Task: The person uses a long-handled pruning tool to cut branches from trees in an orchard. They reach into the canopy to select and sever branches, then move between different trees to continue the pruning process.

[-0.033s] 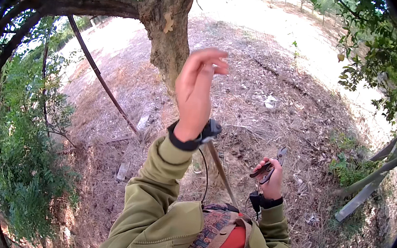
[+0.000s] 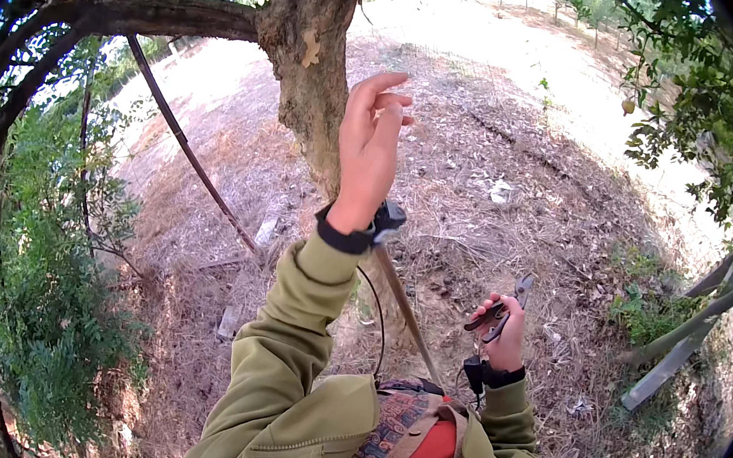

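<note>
My left hand (image 2: pixel 369 152) is raised in front of the tree trunk (image 2: pixel 312 76), its fingers apart and slightly bent, with nothing in it. A black strap with a small device (image 2: pixel 389 220) circles that wrist. Lower and to the right, my right hand (image 2: pixel 509 336) is closed around the dark handles of a pair of pruning shears (image 2: pixel 523 288). The metal blades point up and away from me, touching nothing. A black box (image 2: pixel 473 370) is by the right wrist.
A thick branch (image 2: pixel 164 14) reaches left from the trunk, and a thin dark pole (image 2: pixel 181 133) slants below it. A wooden stick (image 2: pixel 407 312) stands between my arms. Leafy shoots (image 2: pixel 45 309) crowd the left; leaves with a yellowish fruit (image 2: pixel 628 106) hang at right.
The fingers of my left hand have lifted and spread a little, and the hand has turned slightly. My right hand keeps its hold on the pruning shears, almost unmoved.
</note>
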A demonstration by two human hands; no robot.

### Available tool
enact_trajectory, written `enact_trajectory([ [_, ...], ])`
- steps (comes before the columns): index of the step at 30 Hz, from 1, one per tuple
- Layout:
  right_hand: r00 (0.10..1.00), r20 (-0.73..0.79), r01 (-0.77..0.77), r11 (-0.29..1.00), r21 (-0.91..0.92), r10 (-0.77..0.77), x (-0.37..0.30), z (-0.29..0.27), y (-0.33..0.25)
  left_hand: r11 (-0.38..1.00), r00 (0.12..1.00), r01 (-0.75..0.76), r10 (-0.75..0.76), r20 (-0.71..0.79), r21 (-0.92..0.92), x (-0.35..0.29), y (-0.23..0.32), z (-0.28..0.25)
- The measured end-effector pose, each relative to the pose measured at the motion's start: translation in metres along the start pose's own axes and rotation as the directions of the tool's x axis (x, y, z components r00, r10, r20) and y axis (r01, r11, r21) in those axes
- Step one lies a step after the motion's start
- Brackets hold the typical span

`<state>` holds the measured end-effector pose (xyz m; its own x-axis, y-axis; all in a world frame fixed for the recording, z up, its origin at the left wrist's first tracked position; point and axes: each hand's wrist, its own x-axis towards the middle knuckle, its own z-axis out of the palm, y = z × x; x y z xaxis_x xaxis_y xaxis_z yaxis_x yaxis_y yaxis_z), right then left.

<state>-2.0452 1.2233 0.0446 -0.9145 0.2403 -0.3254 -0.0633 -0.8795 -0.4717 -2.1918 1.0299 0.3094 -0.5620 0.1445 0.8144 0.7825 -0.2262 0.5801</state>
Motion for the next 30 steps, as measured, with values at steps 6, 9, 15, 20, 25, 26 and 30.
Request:
enact_trajectory([
  [6, 0.991, -0.048, 0.128, 0.991, 0.045, -0.126, -0.017, -0.016, -0.024, 0.951, 0.992, 0.076, -0.041, -0.123, 0.299, 0.081, -0.102, -0.007],
  [9, 0.982, -0.078, 0.178, 0.981, 0.072, -0.172, -0.020, -0.029, -0.033, 0.945, 0.977, 0.156, -0.105, -0.184, 0.287, 0.108, -0.119, -0.003],
  [15, 0.970, -0.088, 0.234, 0.968, 0.091, -0.226, -0.024, -0.040, -0.044, 0.969, 0.959, 0.150, -0.095, -0.266, 0.194, 0.121, -0.133, 0.006],
  [20, 0.971, -0.100, 0.222, 0.974, 0.043, -0.217, -0.024, -0.033, -0.040, 0.925, 0.964, 0.266, -0.256, -0.071, 0.270, 0.095, -0.141, 0.025],
  [25, 0.980, -0.095, 0.177, 0.983, 0.041, -0.172, -0.022, -0.029, -0.034, 0.723, 0.832, 0.332, -0.527, 0.173, 0.606, 0.033, -0.143, 0.023],
  [26, 0.985, -0.078, 0.159, 0.986, 0.053, -0.155, -0.018, -0.033, -0.033, 0.682, 0.851, 0.289, -0.504, 0.146, 0.672, 0.021, -0.142, 0.017],
  [30, 0.989, -0.088, 0.123, 0.991, 0.046, -0.119, -0.009, -0.038, -0.025, 0.502, 0.986, 0.097, -0.164, -0.015, 0.859, 0.001, -0.157, -0.012],
])
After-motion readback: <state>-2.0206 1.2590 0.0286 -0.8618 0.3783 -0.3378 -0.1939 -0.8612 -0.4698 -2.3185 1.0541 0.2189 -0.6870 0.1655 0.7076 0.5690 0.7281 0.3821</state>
